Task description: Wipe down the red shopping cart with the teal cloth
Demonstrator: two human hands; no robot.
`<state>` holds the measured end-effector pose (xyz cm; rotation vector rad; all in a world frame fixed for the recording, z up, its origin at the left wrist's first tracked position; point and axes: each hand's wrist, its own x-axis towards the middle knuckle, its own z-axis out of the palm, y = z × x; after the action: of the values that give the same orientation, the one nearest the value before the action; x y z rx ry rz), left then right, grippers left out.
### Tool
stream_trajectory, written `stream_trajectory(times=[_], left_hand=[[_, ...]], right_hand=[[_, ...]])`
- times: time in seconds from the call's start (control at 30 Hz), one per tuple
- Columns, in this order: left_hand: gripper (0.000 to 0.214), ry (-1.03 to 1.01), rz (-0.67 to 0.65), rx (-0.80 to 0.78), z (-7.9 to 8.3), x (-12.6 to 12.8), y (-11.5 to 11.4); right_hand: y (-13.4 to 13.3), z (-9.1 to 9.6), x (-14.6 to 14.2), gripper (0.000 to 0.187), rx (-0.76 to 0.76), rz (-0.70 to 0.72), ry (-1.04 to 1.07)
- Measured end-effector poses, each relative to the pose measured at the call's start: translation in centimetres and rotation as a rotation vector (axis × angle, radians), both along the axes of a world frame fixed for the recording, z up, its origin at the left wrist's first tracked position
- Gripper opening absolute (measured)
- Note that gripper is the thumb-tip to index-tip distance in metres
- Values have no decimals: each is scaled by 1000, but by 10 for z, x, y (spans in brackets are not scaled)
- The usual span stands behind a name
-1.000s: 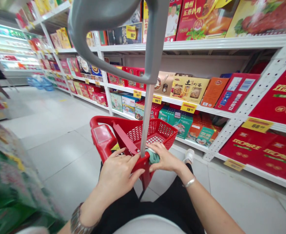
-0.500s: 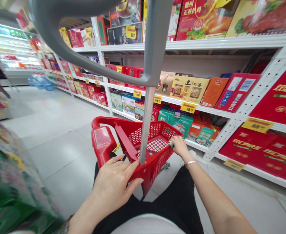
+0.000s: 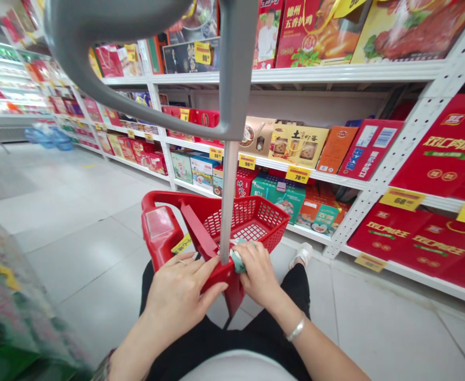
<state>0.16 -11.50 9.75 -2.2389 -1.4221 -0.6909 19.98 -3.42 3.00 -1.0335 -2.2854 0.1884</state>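
Note:
A red plastic shopping cart [image 3: 264,241] with a perforated basket stands in front of me. Its metal pole [image 3: 228,203] rises to a grey looped handle [image 3: 236,79]. My left hand [image 3: 180,288] holds the near rim, left of the pole, its fingers over the edge and its thumb on the near side. In my right hand [image 3: 256,270] is a green and white cloth [image 3: 239,259], pressed against the rim just right of the pole. The fingers cover part of the cloth. Inside the basket, the grid floor shows.
White shelves [image 3: 335,71] of boxed goods with yellow price tags run along the right and far side. A blurred green and flowery object [image 3: 14,296] stands close on my left. Tiled floor [image 3: 89,248] stretches to the left, towards blue bottles [image 3: 52,137] and a lit cooler.
My right hand has slid the cloth along the rim from the basket's far right side towards the pole. My left hand keeps its place on the cart. The view has turned slightly right.

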Motion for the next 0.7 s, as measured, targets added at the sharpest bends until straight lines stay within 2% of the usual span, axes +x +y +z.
stream_trajectory(times=[0.07,0.17,0.27,0.4,0.53,0.7], left_hand=[[35,-8,-33,14,1,-3,1],[36,-10,-43,39,2,-10,3],[39,-16,-39,57,2,-20,7],[45,-40,-24,20,0,-41,17],[49,-77,59,-17,-1,-63,30],[46,-155,225,44,-5,-88,48]], right_hand=[[12,0,6,53,-2,-44,-76],[43,-6,21,40,-38,-214,-211],[78,-15,40,37,-71,-374,-301],[110,-23,63,34,-102,-493,-353],[117,-28,73,33,-107,-546,-353],[101,-35,72,39,-70,-552,-351]])
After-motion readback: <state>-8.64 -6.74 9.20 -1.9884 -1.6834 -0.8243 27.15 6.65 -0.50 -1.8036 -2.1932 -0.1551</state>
